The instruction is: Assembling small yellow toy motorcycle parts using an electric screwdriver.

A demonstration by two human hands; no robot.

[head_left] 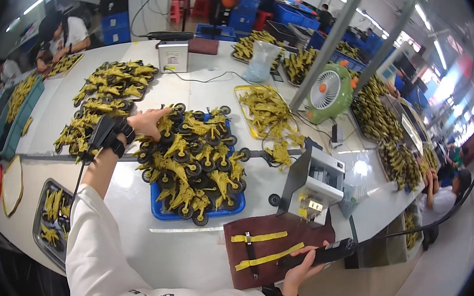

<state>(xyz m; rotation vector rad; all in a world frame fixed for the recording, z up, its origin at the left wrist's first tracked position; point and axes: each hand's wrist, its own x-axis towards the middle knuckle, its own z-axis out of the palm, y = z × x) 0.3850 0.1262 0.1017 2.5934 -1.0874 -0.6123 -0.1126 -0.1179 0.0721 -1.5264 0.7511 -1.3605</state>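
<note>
My left hand (149, 123) reaches to the upper left edge of a heap of yellow plastic toy parts with black wheels (204, 162). Its fingers are apart and touch or hover just over the parts; I cannot make out anything held. Beneath the heap lies a blue tray (163, 214). At the lower right, my right hand (300, 273) is closed around a black corded electric screwdriver (321, 255), its tip pointing left over a maroon mat (271, 270). Yellow strips (262, 237) and a black strap (249, 255) are on that mat. Both wrists wear black bands.
A grey metal machine (316, 184) stands behind the mat, with a loose black wheel (274, 199) beside it. Farther back are a yellow-rimmed tray (242, 109), a green fan (330, 94) and metal posts. More yellow parts (115, 82) lie left. Other people work around.
</note>
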